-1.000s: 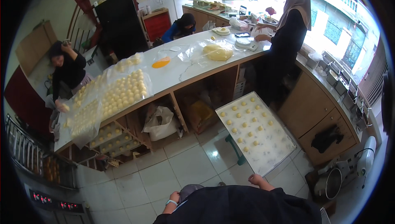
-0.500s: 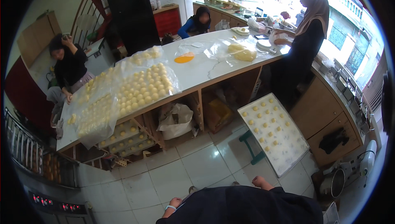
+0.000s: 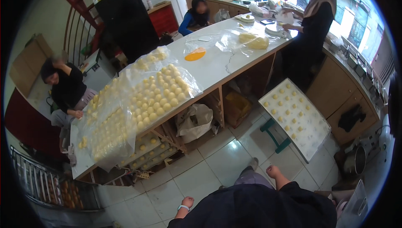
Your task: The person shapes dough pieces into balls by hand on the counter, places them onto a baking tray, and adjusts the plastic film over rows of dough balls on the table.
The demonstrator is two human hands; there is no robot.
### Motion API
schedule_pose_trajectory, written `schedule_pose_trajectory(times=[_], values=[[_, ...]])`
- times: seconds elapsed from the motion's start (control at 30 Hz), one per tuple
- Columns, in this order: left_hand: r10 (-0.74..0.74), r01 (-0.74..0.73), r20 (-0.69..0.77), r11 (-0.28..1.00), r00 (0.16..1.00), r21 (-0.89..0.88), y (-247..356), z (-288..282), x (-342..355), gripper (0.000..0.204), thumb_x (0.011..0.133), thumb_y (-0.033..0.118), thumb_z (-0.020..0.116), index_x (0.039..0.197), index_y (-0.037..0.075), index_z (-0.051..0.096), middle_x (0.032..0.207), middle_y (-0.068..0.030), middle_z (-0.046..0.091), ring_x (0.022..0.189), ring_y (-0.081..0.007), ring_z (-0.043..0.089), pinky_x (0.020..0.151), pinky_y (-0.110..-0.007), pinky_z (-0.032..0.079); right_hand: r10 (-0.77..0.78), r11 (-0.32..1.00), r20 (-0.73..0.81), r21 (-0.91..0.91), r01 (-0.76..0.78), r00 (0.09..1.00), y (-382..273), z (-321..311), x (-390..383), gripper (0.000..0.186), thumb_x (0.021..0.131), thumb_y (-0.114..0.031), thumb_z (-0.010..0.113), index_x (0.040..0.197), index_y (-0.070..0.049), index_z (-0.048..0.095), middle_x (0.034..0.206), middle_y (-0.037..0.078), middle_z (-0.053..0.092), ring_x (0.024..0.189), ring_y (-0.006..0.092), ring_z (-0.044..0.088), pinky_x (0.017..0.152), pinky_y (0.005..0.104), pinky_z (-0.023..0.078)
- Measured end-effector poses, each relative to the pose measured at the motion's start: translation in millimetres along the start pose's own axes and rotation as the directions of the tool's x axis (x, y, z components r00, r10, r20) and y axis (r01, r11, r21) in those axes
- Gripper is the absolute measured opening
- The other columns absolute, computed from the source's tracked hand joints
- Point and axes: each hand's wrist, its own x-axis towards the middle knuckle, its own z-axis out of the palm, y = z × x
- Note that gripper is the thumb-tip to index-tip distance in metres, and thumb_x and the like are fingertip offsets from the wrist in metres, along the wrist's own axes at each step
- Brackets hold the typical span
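My left hand (image 3: 187, 203), with a pale band at its wrist, hangs low beside my dark clothing, its fingers curled and nothing showing in them. My right hand (image 3: 274, 171) is also closed in a loose fist over the floor, touching nothing. Nearest to it is a large baking tray (image 3: 307, 144) bearing spaced rows of small yellow dough balls (image 3: 287, 112); it rests on a green stool (image 3: 274, 135). Across the floor runs a long white worktable (image 3: 213, 77), where many dough balls (image 3: 161, 96) lie partly under clear plastic sheeting (image 3: 113, 119).
Three people are around the table: one at the left end (image 3: 67, 81), one behind it (image 3: 196, 16), one at the right (image 3: 316, 23). A white sack (image 3: 194, 121) and filled trays (image 3: 153, 152) sit underneath. A metal pot (image 3: 356, 159) stands at the right, a barred rack (image 3: 42, 177) at the left.
My view has shifted as I step, with one foot now forward on the tiles. Both hands have swung forward from my body. The person at the left has lowered their head.
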Motion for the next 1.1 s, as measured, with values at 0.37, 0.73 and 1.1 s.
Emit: schedule_pose_trajectory(times=[0.37, 0.73, 1.1], values=[[0.114, -0.087, 0.153, 0.981, 0.982, -0.174, 55, 48, 82, 0.029, 0.079, 0.030, 0.060, 0.096, 0.007, 0.067, 0.094, -0.0144, 0.068, 0.092, -0.0303, 0.064, 0.083, -0.037, 0.049, 0.001, 0.625, 0.315, 0.740, -0.247, 0.949, -19, -160, 135, 0.046, 0.087, -0.033, 0.059, 0.122, -0.004, 0.053, 0.114, 0.016, 0.059, 0.103, 0.0265, 0.059, 0.087, 0.0386, 0.047], [0.078, -0.087, -0.084, 0.989, 0.993, -0.117, 173, -27, 106, 0.023, 0.080, 0.022, 0.054, 0.091, 0.008, 0.068, 0.094, -0.0165, 0.066, 0.091, -0.0338, 0.063, 0.082, -0.039, 0.049, -0.725, 0.558, -0.558, -0.820, 0.131, -0.403, -414, -577, 145, 0.032, 0.093, -0.024, 0.054, 0.118, -0.004, 0.055, 0.080, 0.010, 0.056, 0.069, 0.0177, 0.051, 0.072, 0.0307, 0.051], [0.115, -0.124, -0.139, 0.990, 0.984, -0.061, 187, -54, 99, 0.027, 0.082, 0.027, 0.051, 0.084, 0.006, 0.068, 0.091, -0.0187, 0.065, 0.090, -0.0384, 0.061, 0.080, -0.040, 0.048, -0.720, 0.506, 0.547, -0.007, 0.863, 0.427, -443, -401, 130, 0.036, 0.075, -0.036, 0.073, 0.092, -0.004, 0.069, 0.077, 0.008, 0.070, 0.070, 0.0195, 0.066, 0.064, 0.0297, 0.050]])
